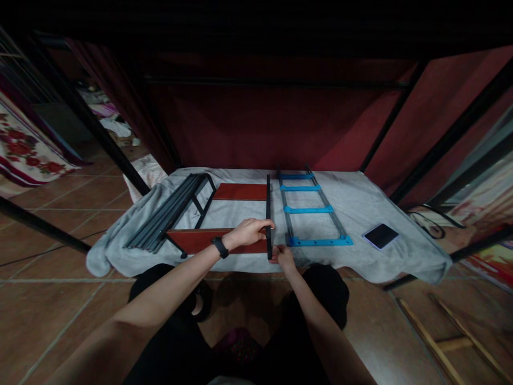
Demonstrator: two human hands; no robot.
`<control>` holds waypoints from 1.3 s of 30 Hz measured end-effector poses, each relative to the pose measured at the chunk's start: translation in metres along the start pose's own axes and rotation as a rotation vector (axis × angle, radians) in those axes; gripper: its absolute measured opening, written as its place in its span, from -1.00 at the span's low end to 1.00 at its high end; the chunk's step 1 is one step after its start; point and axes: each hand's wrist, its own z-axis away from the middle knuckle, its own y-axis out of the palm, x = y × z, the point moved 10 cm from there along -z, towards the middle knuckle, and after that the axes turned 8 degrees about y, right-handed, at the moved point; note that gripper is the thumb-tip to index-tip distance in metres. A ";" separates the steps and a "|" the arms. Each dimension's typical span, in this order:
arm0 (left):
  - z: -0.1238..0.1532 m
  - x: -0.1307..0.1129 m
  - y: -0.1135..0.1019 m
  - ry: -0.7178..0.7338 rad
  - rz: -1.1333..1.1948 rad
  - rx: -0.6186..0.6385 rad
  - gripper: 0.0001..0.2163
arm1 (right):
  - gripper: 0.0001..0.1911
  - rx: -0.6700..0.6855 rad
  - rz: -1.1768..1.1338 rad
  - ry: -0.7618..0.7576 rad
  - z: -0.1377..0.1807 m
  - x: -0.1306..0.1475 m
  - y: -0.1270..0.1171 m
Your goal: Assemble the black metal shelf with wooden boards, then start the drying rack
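Blanket (352, 203), tubes (165, 213), panelled frame (240, 191), blue rack (308, 210), device (380, 236)

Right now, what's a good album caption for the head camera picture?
Left hand and right hand at a black bar, beside a blue-runged frame on grey cloth.

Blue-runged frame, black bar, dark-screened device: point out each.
Blue-runged frame (308, 210), head view, third rung from the back.
Black bar (268, 205), head view, its upper half.
Dark-screened device (381, 236), head view, middle of the screen.

No readable lettering, apparently, in this dimness.
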 end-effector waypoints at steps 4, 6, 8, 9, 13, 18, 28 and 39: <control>0.000 0.000 -0.003 0.000 -0.002 -0.004 -0.67 | -0.87 0.011 -0.025 0.008 0.002 0.000 0.001; 0.001 0.000 -0.003 -0.001 0.000 -0.001 -0.67 | -0.86 0.004 -0.025 0.011 0.002 -0.001 0.001; 0.001 0.000 -0.002 -0.004 0.001 0.001 -0.67 | -0.84 -0.004 -0.018 0.016 0.002 -0.001 0.002; 0.001 0.000 -0.002 -0.006 0.002 0.000 -0.67 | -0.84 -0.007 -0.015 0.019 0.002 -0.002 0.003; 0.001 0.001 -0.004 -0.015 0.002 -0.016 -0.66 | -0.83 -0.004 -0.005 0.028 0.004 -0.006 0.006; 0.002 -0.001 -0.004 0.002 0.016 -0.021 -0.69 | -0.76 -0.009 -0.006 0.051 0.006 -0.008 0.006; 0.001 -0.003 -0.007 0.004 0.002 -0.027 -0.68 | -0.88 0.016 -0.035 0.079 0.010 -0.008 0.011; 0.002 -0.003 -0.007 -0.015 -0.008 -0.030 -0.67 | -0.82 0.030 -0.036 0.094 0.007 -0.010 0.010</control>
